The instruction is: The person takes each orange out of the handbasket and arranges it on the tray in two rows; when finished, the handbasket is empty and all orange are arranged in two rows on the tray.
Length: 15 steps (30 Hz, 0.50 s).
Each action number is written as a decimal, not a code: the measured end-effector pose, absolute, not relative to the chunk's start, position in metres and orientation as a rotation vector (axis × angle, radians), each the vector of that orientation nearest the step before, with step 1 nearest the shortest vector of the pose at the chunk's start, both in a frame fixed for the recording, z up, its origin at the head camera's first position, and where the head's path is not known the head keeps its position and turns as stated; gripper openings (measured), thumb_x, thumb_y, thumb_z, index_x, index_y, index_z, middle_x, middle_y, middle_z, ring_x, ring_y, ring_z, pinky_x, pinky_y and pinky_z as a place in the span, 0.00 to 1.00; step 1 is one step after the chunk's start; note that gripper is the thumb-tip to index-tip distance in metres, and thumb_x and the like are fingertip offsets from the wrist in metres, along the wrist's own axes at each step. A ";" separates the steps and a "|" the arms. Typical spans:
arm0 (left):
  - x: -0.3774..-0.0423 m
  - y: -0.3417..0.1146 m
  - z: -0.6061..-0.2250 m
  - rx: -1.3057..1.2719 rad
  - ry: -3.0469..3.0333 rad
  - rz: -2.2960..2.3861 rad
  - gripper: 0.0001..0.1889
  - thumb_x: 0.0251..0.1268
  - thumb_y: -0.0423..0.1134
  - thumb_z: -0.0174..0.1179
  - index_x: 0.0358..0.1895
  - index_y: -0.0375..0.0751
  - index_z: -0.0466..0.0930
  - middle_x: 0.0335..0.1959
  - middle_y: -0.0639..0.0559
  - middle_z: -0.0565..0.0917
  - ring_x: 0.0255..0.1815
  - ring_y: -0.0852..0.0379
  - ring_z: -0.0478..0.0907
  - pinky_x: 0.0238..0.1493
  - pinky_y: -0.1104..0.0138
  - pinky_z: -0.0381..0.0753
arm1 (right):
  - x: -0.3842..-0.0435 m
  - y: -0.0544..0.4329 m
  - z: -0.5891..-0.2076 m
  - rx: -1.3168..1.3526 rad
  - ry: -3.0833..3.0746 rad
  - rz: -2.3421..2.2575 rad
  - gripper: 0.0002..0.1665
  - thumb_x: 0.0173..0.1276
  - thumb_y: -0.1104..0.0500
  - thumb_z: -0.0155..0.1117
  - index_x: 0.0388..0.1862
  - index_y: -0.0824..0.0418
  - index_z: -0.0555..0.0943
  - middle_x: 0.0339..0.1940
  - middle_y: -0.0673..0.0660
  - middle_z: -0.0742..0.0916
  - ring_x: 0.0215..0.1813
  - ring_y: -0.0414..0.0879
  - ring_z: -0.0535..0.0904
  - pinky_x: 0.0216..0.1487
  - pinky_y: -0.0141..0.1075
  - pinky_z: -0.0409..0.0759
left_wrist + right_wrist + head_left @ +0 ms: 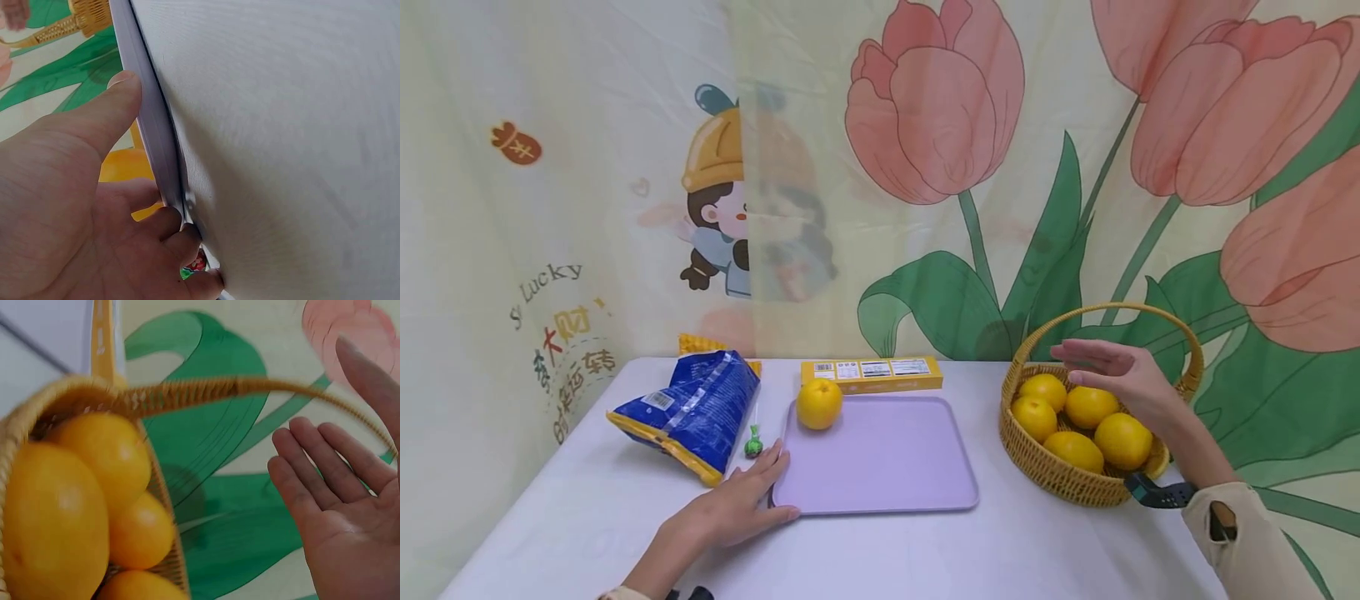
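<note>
My left hand (737, 507) rests at the near left corner of a lilac tray (887, 458), thumb along the front rim and fingers spread along the left side. In the left wrist view the thumb and fingers touch the tray's rim (156, 119). A single orange (819, 404) sits in the tray's far left corner. On the right, my right hand (1120, 382) hovers over a wicker basket (1052, 477) with fingers extended and nothing held. Several oranges (1075, 451) lie inside the basket. The right wrist view shows the bare palm beside the oranges (56, 519), apart from them.
A blue and yellow snack bag (700, 408) lies left of the tray, with a green-wrapped lollipop (753, 443) between them. Behind the tray is a long yellow box (872, 375). The basket's arched handle (1112, 307) rises near my right hand. A printed curtain hangs behind the table.
</note>
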State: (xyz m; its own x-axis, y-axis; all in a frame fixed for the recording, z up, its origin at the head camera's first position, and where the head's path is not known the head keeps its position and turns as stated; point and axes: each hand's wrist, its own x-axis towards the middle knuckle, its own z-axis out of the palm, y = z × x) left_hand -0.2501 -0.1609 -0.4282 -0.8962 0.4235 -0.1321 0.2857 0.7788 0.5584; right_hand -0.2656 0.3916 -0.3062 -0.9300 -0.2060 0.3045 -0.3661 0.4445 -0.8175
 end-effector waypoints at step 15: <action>-0.251 -0.166 -0.437 0.631 2.731 0.828 0.49 0.73 0.63 0.66 0.83 0.31 0.62 0.87 0.30 0.54 0.85 0.25 0.53 0.82 0.29 0.52 | -0.332 0.411 -0.344 -0.114 -2.790 1.360 0.48 0.79 0.43 0.69 0.80 0.76 0.67 0.77 0.75 0.76 0.76 0.71 0.71 0.78 0.63 0.71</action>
